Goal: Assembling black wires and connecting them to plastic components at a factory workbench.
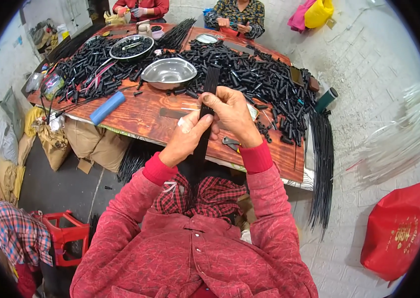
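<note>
Upright in front of my chest is a bundle of thin black strips (212, 77), its lower end reaching toward my lap. My left hand (184, 135) is closed around its middle, with a white patch on the back of the hand. Higher up, my right hand (230, 108) grips the same bundle, thumb pressed against its front. Beneath my hands, a flat brown metal bar (171, 113) lies on the red-brown wooden table (138, 119). A small tool with a dark and yellow handle (230, 143) rests near the front edge, right of my left wrist.
A pile of short black tubes (249, 69) spreads across the table around a steel bowl (169, 72). A blue roll (107, 108) lies at left. Long black strips (322, 169) hang off the right edge. Two people sit opposite. A red stool (83, 243) stands at lower left.
</note>
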Motion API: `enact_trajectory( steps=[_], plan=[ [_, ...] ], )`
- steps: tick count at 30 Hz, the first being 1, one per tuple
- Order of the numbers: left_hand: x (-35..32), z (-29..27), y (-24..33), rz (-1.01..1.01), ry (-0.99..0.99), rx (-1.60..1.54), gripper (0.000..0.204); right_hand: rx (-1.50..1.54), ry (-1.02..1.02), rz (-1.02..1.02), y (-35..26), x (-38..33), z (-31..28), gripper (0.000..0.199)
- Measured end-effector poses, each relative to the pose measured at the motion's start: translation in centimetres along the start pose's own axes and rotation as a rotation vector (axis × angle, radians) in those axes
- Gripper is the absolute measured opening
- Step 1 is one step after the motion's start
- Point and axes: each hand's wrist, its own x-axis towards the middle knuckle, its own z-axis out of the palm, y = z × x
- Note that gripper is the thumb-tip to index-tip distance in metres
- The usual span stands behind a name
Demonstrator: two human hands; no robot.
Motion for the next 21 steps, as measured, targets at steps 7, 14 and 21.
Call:
enact_trajectory(
  steps=[7,14,21],
  plan=[
    [0.4,-1.6,2.3,-0.189,-0.216,-0.131,0.075,-0.080,0.032,-0.061,-0.6,-0.6,-0.4,0.023],
    [-0.6,-0.3,2.2,-0.159,-0.077,0.044,0.048,-0.299,0.122,-0.367,-4.2,-7.3,0.1,0.016],
    [-5.7,0.7,-3.0,-0.489,-0.182,-0.179,0.035,0.185,-1.056,-0.625,-7.1,-15.5,-1.8,0.036]
  ],
)
